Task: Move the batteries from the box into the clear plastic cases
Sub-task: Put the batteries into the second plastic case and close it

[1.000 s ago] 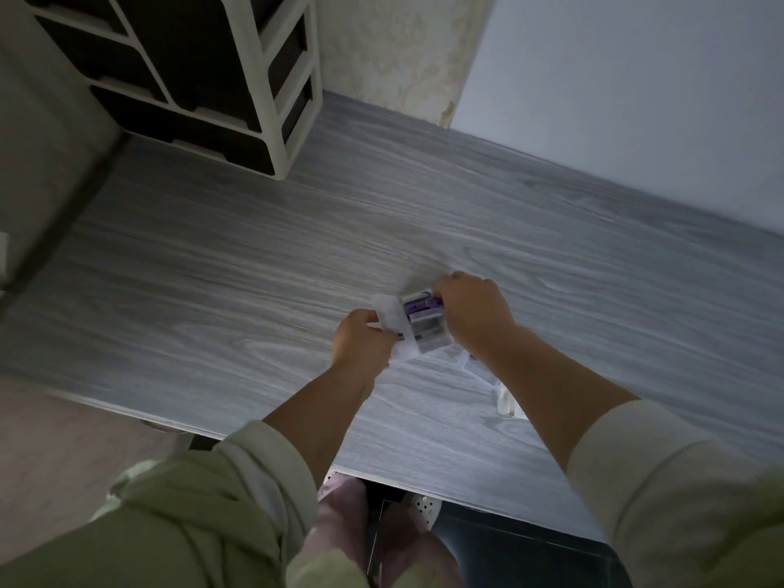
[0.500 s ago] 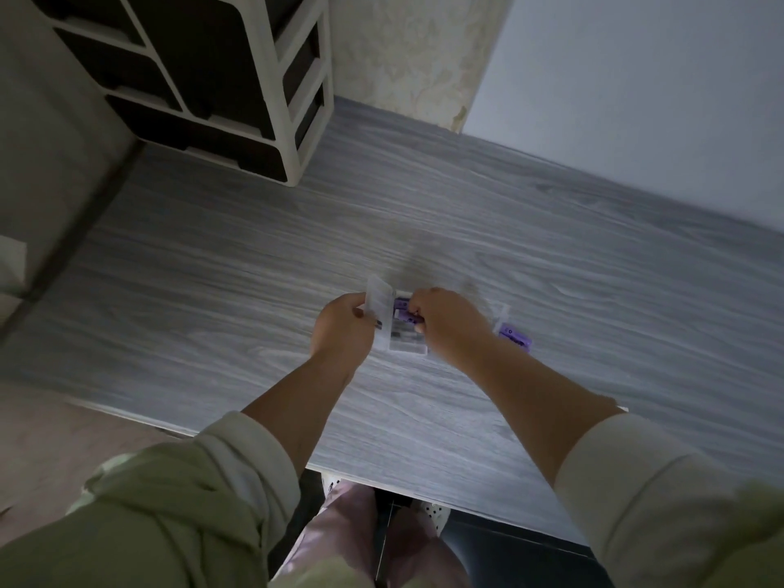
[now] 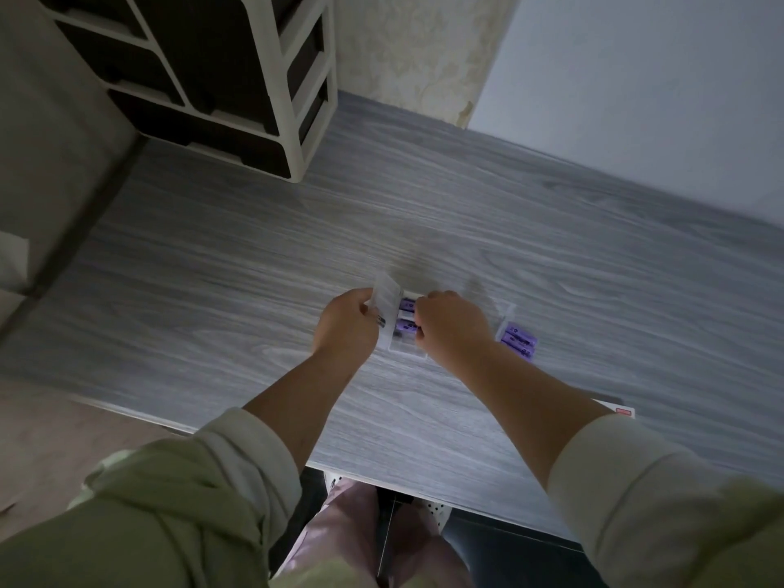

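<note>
Near the middle of the counter [image 3: 212, 290], toward its front edge, a clear plastic case [image 3: 403, 349] is lying open with purple batteries [image 3: 406, 306] inside. The left hand [image 3: 345, 322] is pinching the case's clear lid [image 3: 387, 292], holding it tilted up. The right hand [image 3: 452, 328] is curling its fingers down onto the batteries; whether it is gripping one is hidden. Further toward the right edge, more purple batteries are lying in a second clear case [image 3: 518, 339]. A white box [image 3: 623, 411] is peeking out beside the right forearm at the front edge. A drawer unit [image 3: 237, 78] is standing at the far left corner.
</note>
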A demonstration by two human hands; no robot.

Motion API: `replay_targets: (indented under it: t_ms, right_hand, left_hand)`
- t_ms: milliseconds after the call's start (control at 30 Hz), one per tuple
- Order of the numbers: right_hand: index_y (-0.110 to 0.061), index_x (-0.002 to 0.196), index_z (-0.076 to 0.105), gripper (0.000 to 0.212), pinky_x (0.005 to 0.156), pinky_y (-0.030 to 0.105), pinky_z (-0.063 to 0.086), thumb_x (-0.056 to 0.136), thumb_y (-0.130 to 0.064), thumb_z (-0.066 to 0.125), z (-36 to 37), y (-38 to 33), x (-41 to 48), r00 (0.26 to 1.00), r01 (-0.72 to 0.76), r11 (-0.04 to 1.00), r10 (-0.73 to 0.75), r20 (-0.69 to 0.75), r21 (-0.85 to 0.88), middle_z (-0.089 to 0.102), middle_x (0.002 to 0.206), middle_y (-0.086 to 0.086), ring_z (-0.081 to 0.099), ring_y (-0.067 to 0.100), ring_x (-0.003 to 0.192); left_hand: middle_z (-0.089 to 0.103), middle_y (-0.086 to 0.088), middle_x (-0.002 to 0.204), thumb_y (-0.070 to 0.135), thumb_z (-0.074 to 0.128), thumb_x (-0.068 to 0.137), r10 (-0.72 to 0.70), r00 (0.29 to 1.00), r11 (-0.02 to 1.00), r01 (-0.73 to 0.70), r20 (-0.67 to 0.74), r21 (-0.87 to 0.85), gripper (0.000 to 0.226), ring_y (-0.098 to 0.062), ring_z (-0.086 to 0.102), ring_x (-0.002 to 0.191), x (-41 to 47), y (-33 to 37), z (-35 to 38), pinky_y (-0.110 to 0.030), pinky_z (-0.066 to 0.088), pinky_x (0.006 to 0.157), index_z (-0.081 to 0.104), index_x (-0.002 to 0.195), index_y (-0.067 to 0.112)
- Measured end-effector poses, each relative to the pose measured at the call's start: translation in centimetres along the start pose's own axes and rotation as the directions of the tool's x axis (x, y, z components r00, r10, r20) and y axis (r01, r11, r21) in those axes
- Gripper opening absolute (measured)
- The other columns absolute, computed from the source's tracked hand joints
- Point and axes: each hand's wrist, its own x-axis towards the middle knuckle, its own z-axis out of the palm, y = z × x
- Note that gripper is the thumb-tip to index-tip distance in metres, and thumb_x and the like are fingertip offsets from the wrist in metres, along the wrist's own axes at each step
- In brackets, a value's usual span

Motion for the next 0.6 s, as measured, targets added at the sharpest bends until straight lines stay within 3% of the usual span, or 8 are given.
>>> replay_targets:
  t_ms: [167, 300, 433, 533, 600]
  right_hand:
    - [-0.011, 0.101, 0.06, 0.014, 0.065, 0.033, 0.041, 0.088, -0.017, 0.059, -0.1, -0.1, 0.2, 1.0, -0.017, 1.0, 0.017, -0.003, 0.006, 0.058, 0.094, 0.004, 0.056, 0.024, 0.097]
    - [-0.015, 0.095, 0.061, 0.013, 0.073, 0.031, 0.046, 0.083, -0.013, 0.061, -0.3, 0.7, 0.7, 0.982, -0.19, 0.936, 0.184, 0.047, 0.295, 0.064, 0.097, 0.003, 0.06, 0.023, 0.095]
    - [-0.015, 0.097, 0.065, 0.018, 0.075, 0.026, 0.042, 0.087, -0.009, 0.052, -0.9, 2.2, 1.6, 0.943, -0.26, 0.747, 0.332, -0.004, 0.612, 0.063, 0.089, -0.003, 0.057, 0.016, 0.085]
    - [-0.025, 0.086, 0.065, 0.02, 0.078, 0.037, 0.05, 0.087, -0.01, 0.052, -2.0, 2.2, 2.2, 0.926, -0.271, 0.425, 0.359, 0.115, 0.864, 0.061, 0.078, -0.004, 0.058, 0.02, 0.077]
    - [-0.028, 0.078, 0.064, 0.016, 0.079, 0.042, 0.054, 0.088, -0.02, 0.056, -2.3, 2.0, 2.4, 0.926, -0.297, 0.353, 0.332, 0.178, 0.887, 0.061, 0.071, -0.004, 0.057, 0.021, 0.069]
  left_hand:
    - [0.063, 0.008, 0.083, 0.017, 0.047, 0.096, 0.006, 1.0, 1.0, -0.006, 0.005, 0.009, 0.033, -0.009, 0.055, 0.067, 0.3, 0.0, 0.0, -0.024, 0.041, 0.057, 0.062, 0.125, 0.025]
    - [0.069, 0.0, 0.112, 0.019, 0.048, 0.097, 0.02, 1.0, 0.999, -0.019, -0.008, 0.026, 0.035, -0.016, 0.062, 0.091, 0.6, -0.3, -0.1, -0.028, 0.047, 0.071, 0.06, 0.128, 0.026]
    - [0.061, -0.002, 0.127, 0.018, 0.045, 0.098, 0.095, 0.995, 0.987, -0.093, -0.011, 0.128, 0.038, -0.02, 0.06, 0.106, 1.0, -0.2, -0.2, -0.032, 0.049, 0.083, 0.055, 0.133, 0.027]
    - [0.059, 0.001, 0.122, 0.015, 0.043, 0.097, 0.185, 0.983, 0.949, -0.18, 0.007, 0.26, 0.04, -0.022, 0.058, 0.105, 1.3, 0.2, -0.1, -0.039, 0.051, 0.086, 0.057, 0.13, 0.034]
    - [0.061, 0.002, 0.115, 0.012, 0.044, 0.096, 0.254, 0.966, 0.907, -0.252, 0.039, 0.337, 0.043, -0.022, 0.057, 0.104, 1.5, 0.5, 0.0, -0.041, 0.05, 0.087, 0.058, 0.127, 0.036]
